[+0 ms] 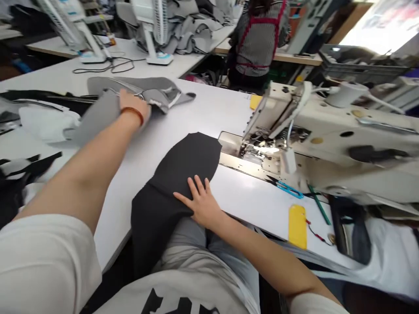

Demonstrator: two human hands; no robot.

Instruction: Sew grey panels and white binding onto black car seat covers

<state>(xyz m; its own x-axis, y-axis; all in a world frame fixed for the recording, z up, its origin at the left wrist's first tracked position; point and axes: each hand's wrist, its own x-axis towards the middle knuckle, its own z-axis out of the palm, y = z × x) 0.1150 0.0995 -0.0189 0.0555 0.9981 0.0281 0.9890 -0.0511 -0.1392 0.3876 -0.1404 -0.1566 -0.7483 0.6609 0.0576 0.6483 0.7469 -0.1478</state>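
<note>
A black cut fabric piece [178, 174] lies on the white table and hangs over its front edge toward my lap. My right hand [202, 204] rests flat on it with the fingers spread. Farther off to the left, my left hand [133, 107], an orange-brown band at its wrist, is closed on a grey fabric piece [101, 109]. Its fingertips are partly hidden and slightly blurred. Part of the grey cloth [153, 85] spreads behind and right of that hand, showing pale edges.
A sewing machine [301, 117] stands right, with blue thread snips [288, 188], a yellow phone-shaped case [297, 226] and a green pen-like stick [319, 205] before it. White and black fabric [49, 124] lies left. Two fans [157, 30] and a seated person [258, 39] are behind.
</note>
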